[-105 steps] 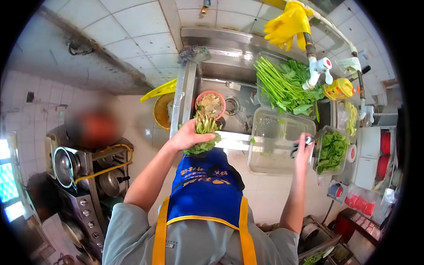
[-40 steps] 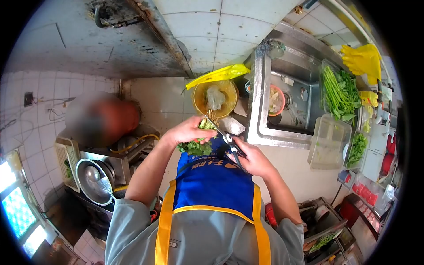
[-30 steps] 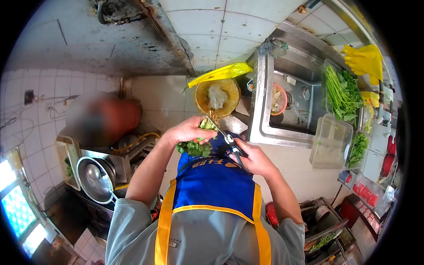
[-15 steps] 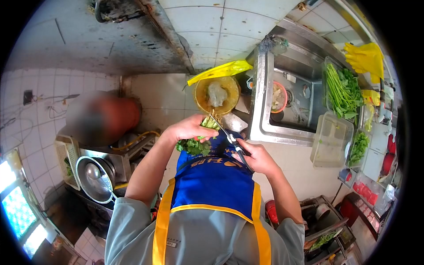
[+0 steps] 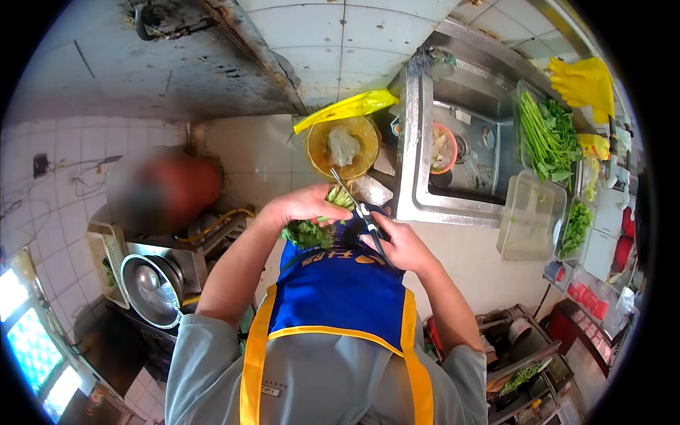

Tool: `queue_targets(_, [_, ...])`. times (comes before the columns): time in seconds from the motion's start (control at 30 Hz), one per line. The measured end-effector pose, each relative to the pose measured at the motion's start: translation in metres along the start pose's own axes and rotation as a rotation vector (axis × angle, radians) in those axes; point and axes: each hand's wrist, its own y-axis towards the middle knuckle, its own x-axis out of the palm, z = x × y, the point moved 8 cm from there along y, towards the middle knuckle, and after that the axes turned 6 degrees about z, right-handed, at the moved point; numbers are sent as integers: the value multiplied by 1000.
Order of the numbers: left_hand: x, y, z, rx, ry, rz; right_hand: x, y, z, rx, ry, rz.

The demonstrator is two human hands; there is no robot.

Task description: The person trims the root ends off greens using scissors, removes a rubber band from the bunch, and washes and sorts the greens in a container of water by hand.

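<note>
My left hand (image 5: 301, 205) is closed around a small bunch of coriander (image 5: 309, 235). Its leaves hang below the fingers, and its pale cut ends point up toward the bucket. In my right hand (image 5: 400, 242) is a pair of scissors (image 5: 363, 212) with dark handles. The blades reach up and left beside the stem ends and look closed together. Just beyond both hands stands a yellow bucket (image 5: 316, 160) with a crumpled clear plastic bag (image 5: 343, 146) inside. My fingers partly hide the stems and the scissor handles.
A steel sink (image 5: 416, 159) on the right holds a red-rimmed bowl (image 5: 453, 161) of scraps. Beside it are a tray of long green vegetables (image 5: 542, 134) and a clear plastic container (image 5: 520, 230). Yellow plastic (image 5: 347, 110) lies behind the bucket. Metal pans (image 5: 147, 283) stand left.
The scissors have swung more upright, and their blades have moved from the stem ends toward the bucket, from slightly apart to together. The left hand keeps its hold on the coriander.
</note>
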Motion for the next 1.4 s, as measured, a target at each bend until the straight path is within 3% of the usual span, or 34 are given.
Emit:
queue_targets(0.1, [-6,5,0,-51,166,38,1,2,10,60,20,7])
queue_targets(0.2, [-20,2,13,3,359,332,-3,0,29,118,53,119])
queue_targets(0.23, [-26,5,14,80,573,424,-7,-2,34,147,68,165])
queue_targets(0.33, [-31,-4,23,13,582,562,-14,-15,13,-5,15,153])
queue_targets(0.47, [-34,-11,28,-78,576,671,-8,-23,8,-45,-64,86])
queue_targets(0.57, [-36,-7,22,92,640,782,-7,-23,4,-63,-86,77])
queue_targets(0.77, [-32,-6,27,91,741,816,-9,-20,4,-85,-156,128])
queue_targets(0.87, [-29,-9,35,-9,758,766,-7,-18,11,-91,-192,137])
queue_targets(1.07, [-31,-8,34,129,843,727,-15,-12,8,-82,-358,112])
queue_targets(1.4, [-33,0,29,135,849,640,-20,-2,3,-41,-450,72])
